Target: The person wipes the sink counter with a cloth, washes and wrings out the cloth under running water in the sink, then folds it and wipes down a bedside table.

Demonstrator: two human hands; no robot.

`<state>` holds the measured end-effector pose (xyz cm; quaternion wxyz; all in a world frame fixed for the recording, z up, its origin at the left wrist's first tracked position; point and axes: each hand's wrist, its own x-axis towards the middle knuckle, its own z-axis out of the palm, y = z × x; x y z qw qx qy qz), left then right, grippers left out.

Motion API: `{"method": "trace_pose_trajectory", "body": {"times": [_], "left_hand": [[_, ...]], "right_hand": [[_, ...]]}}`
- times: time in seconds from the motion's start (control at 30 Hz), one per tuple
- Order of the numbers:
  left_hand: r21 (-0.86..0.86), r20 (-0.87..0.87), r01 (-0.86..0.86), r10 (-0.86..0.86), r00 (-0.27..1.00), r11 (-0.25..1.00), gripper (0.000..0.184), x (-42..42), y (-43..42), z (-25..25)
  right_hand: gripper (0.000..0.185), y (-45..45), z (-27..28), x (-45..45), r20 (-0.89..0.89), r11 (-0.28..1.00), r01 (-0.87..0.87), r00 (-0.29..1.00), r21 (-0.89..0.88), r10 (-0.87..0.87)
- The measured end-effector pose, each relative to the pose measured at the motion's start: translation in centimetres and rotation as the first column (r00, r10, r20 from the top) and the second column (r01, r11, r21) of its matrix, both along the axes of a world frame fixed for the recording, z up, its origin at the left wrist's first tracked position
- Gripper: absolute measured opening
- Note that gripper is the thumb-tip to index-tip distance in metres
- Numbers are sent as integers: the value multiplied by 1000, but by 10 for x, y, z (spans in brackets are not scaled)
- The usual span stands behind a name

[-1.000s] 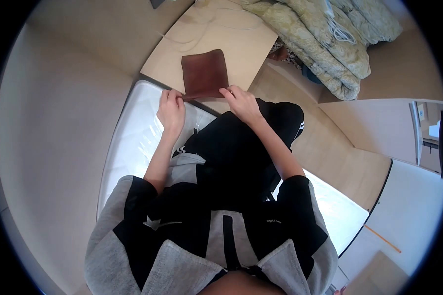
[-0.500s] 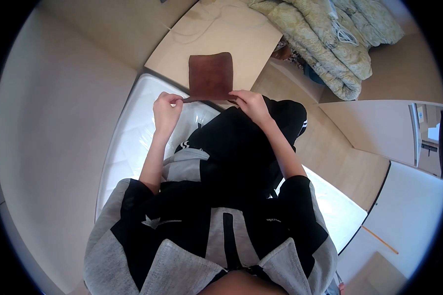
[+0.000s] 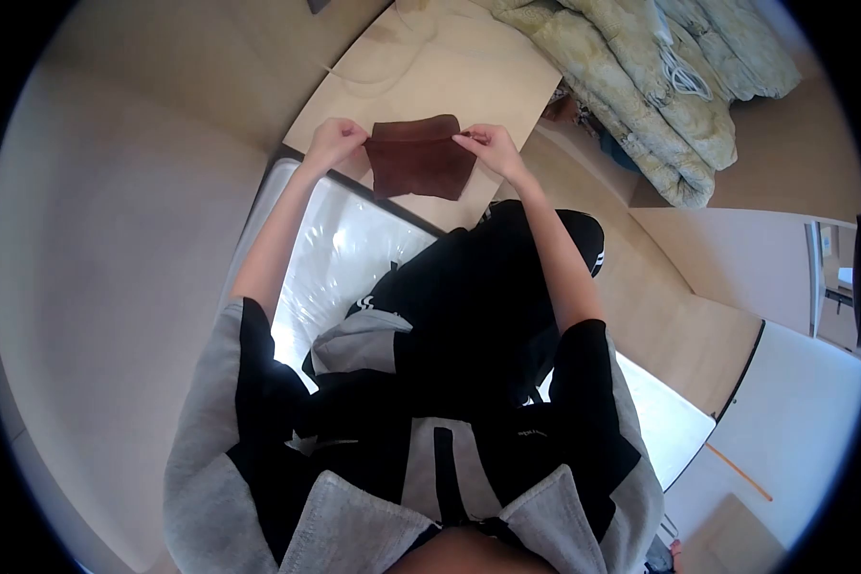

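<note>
A brown cloth [image 3: 419, 167] lies over the near part of the light wooden tabletop [image 3: 354, 100], partly folded, with a strip of it showing beyond the fold. My left hand [image 3: 337, 142] pinches its left side at the fold. On the opposite side, my right hand [image 3: 491, 150] grips the fold between thumb and fingers. The cloth is stretched between both hands, and its near edge hangs toward me. Whether that near edge touches the tabletop I cannot tell.
A plastic-covered white mattress [image 3: 340, 244] is beneath my crossed legs [image 3: 459, 287]. A bunched patterned quilt [image 3: 631, 105] with a white cord [image 3: 684, 72] lies at the upper right. A thin cable runs across the back of the tabletop. A plain wall [image 3: 115, 239] stands at left.
Both hands have moved forward, away from my body, carrying the cloth's near edge up and over. The flat cloth is now folded across, its far part partly covered.
</note>
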<state>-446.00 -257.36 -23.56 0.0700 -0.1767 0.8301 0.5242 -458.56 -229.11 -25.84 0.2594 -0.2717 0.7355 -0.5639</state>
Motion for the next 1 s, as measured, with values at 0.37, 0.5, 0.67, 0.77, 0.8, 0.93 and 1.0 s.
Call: {"method": "trace_pose_trajectory", "body": {"times": [0.37,0.5,0.67,0.77,0.8,0.93,1.0], "left_hand": [[-101,-36,-99,96,995,990,16,-28,-17,-71],[191,-106,-430,454,885,882,20,-23,0,-68],[-266,-437,-381,241,866,886,26,7,76,-17],[-489,-529,-261,-45,847,832,43,8,117,-18],[-462,-482,-212,-43,875,861,50,6,121,-29],[-673,-279,-99,-127,952,733,56,4,112,-52],[-679,-290,-119,-116,950,725,55,4,112,-56]], "right_hand": [[23,-35,-24,-51,-177,935,-26,980,354,95],[18,-40,-5,-19,-514,882,392,830,263,-216],[23,-36,-17,39,-726,935,355,647,18,-232],[34,-55,-23,56,-792,975,222,593,-9,-142],[43,-59,-30,58,-749,967,206,662,151,-25],[50,-61,-33,62,-751,873,304,652,381,101],[50,-60,-30,64,-752,884,304,654,354,76]]}}
